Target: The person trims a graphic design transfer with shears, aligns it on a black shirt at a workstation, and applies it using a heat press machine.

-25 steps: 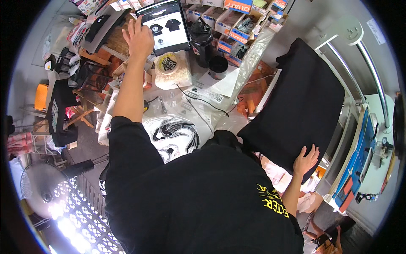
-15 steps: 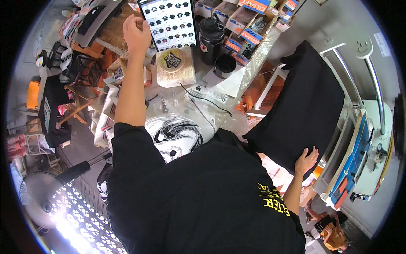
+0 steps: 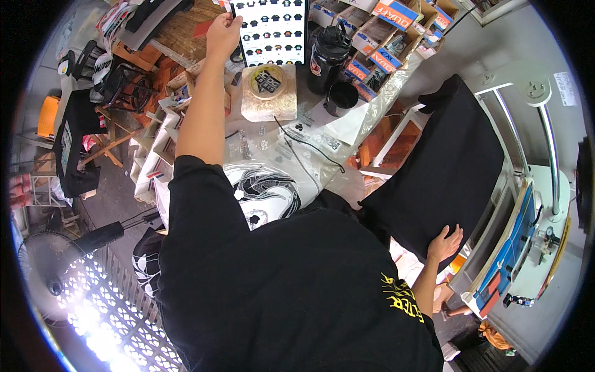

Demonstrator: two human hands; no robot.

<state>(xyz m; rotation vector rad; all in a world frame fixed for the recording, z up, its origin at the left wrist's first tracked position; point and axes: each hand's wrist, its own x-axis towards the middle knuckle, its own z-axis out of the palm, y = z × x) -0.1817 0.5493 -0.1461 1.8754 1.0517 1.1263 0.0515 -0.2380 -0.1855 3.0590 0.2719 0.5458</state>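
Black cloth (image 3: pixel 446 167) lies spread at my right, under my splayed right hand (image 3: pixel 445 243); my left hand (image 3: pixel 223 38) curls beside the tablet (image 3: pixel 273 41), grip unclear, rows of shirt pictures (image 3: pixel 269 33) up, none enlarged yet.

Tablet (image 3: pixel 273 32) cut off by upper edge, fan blades (image 3: pixel 48 263) blurred, black-and-white print (image 3: pixel 269 189) partly hidden

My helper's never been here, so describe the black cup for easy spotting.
On the far side of the plastic-covered table, find the tablet beside the person's left hand. Right of it stands a tall, lidded black bottle. The black cup sits just nearer, shorter and open-topped.
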